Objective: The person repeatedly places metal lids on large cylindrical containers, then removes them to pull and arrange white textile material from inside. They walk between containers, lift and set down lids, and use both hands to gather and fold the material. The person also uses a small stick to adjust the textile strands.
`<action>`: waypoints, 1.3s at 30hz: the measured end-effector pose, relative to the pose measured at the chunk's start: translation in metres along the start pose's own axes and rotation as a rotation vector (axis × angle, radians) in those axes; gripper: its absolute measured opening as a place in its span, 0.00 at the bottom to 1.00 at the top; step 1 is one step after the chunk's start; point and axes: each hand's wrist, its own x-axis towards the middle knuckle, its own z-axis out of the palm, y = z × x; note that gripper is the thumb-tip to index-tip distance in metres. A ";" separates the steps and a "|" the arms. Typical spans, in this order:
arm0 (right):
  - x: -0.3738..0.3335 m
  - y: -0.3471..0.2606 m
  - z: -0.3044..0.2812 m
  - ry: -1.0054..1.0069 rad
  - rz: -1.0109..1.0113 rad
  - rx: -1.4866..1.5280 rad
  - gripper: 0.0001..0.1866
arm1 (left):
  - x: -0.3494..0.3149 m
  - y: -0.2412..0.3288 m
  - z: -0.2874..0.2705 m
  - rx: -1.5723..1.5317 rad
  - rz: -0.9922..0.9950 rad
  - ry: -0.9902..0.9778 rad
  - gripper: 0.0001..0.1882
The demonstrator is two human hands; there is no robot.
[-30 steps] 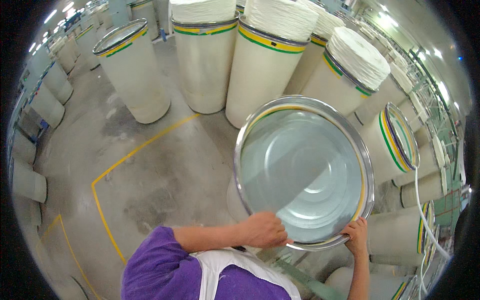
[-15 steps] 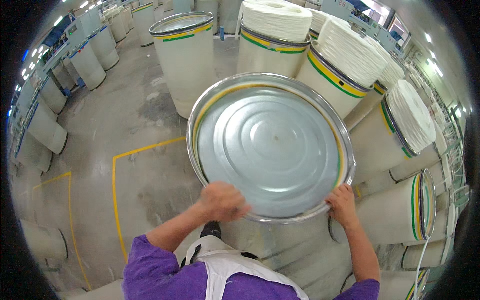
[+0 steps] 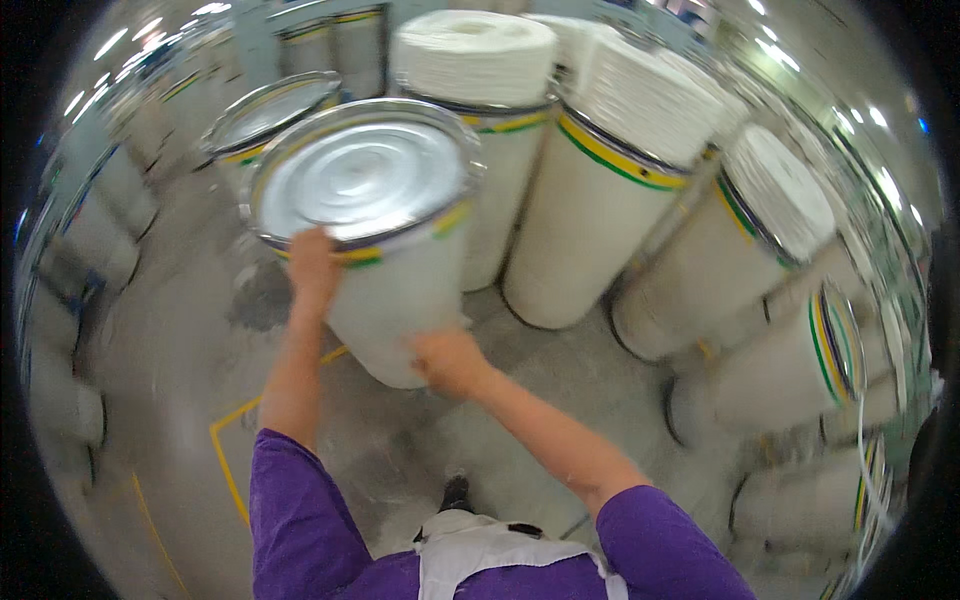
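Observation:
A tall cream sliver can (image 3: pixel 400 290) stands in front of me, slightly tilted in view. It has a shiny metal rim, yellow and green bands, and a ridged metal plate at its top with nothing lying on it. My left hand (image 3: pixel 313 265) grips the near left part of the rim, fingers closed over the edge. Lower down, my right hand (image 3: pixel 447 360) is curled like a fist against the can's near right wall; it is a little blurred, and no object shows in it.
A second can with a bare metal plate (image 3: pixel 275 110) stands just behind on the left. Cans heaped with white sliver coils (image 3: pixel 475 60) line the back and right. More cans (image 3: pixel 775 360) stand at right, near a white hose (image 3: pixel 862 440). Yellow floor lines (image 3: pixel 235 415) run at left.
The can has moved forward and to the left, away from me, and looks more upright. My right hand has left the rim and is now low on the can's side; my left grips the rim farther forward.

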 end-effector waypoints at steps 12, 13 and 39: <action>-0.697 -0.048 0.050 0.363 2.271 -0.154 0.15 | -0.372 0.137 0.190 -0.526 0.548 -1.641 0.26; -0.723 -0.091 0.049 0.539 2.384 -0.112 0.17 | -0.392 0.171 0.183 -0.589 0.586 -1.718 0.25; -0.969 -0.031 0.182 1.060 2.273 0.562 0.19 | -0.323 0.895 0.094 -0.751 0.966 -1.682 0.10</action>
